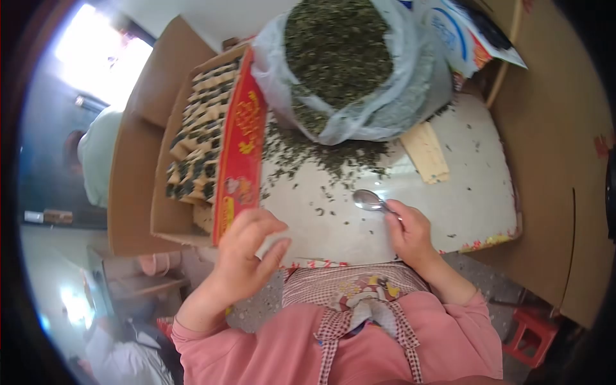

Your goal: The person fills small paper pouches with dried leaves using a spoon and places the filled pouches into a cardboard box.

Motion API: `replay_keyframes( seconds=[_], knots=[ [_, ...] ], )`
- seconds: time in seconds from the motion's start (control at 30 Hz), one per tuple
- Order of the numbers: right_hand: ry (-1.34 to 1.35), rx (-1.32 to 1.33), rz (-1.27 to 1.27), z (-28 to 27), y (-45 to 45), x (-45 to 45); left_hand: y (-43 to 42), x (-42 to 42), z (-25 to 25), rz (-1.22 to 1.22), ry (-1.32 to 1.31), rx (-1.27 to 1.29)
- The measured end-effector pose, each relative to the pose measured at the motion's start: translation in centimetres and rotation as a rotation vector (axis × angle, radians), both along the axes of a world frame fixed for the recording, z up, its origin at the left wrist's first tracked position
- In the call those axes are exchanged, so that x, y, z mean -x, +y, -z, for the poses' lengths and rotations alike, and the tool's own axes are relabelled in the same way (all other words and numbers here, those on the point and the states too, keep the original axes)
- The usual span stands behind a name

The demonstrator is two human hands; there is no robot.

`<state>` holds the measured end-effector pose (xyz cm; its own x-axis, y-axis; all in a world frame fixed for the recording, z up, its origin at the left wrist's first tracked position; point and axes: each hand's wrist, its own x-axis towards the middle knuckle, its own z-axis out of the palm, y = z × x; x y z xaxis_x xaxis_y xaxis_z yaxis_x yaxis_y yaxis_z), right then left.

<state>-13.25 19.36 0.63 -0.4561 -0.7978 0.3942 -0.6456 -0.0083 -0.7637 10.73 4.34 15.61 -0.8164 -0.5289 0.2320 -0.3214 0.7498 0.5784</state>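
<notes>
My right hand (410, 232) is closed round the handle of a metal spoon (369, 200), whose bowl points left over the white tabletop (321, 234). Near the red panel (242, 147) of a cardboard box, my left hand (251, 249) is raised with fingers and thumb apart, holding nothing. Inside the box stand rows of small tan packets (204, 122) with dark filling. A clear plastic bag (359, 125) full of dried dark green leaves (337, 51) sits at the back. Loose leaf bits are scattered before it. A stack of tan sheets (425, 153) lies to the bag's right.
Tall cardboard (552, 160) stands along the right side, with a printed package (452, 38) at the back right. A red stool (534, 337) is on the floor at the lower right. Other people, one in light green (101, 157), are at the left.
</notes>
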Motion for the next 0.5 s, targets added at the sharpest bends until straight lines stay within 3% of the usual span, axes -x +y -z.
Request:
replay_keyframes(
  seconds=[0.03, 0.1, 0.23, 0.27, 0.33, 0.37, 0.43, 0.47, 0.5],
  knots=[
    [0.028, 0.013, -0.019, -0.1, 0.0, 0.0, 0.3, 1.0, 0.3, 0.030, 0.013, -0.011],
    [0.084, 0.016, -0.012, 0.3, 0.0, 0.0, 1.4, 2.8, 0.0, 0.203, 0.131, -0.386],
    [0.188, 0.010, -0.057, 0.4, -0.1, -0.1, 3.2, 6.2, -3.0, 0.619, 0.491, -0.770],
    [0.187, 0.005, -0.058, 0.1, -0.1, -0.2, 5.0, 6.6, -3.7, 0.618, 0.492, -0.774],
    [0.188, -0.089, -0.079, -0.6, 0.0, -0.3, 8.5, 6.9, -5.0, 0.380, 0.850, -1.040],
    [0.188, -0.094, -0.078, -0.8, 0.1, -0.3, 7.4, 7.1, -5.0, 0.380, 0.852, -1.045],
    [0.115, -0.138, -0.102, -0.9, 0.5, -0.2, 3.9, 8.6, -5.6, 1.082, 0.422, -1.275],
    [0.114, -0.144, -0.101, -0.9, 0.6, -0.2, 6.8, 9.1, -6.0, 1.082, 0.425, -1.281],
    [0.061, -0.105, -0.076, -0.9, 0.5, 0.0, 12.2, 10.2, -7.1, 0.117, 0.742, -1.078]
  ],
)
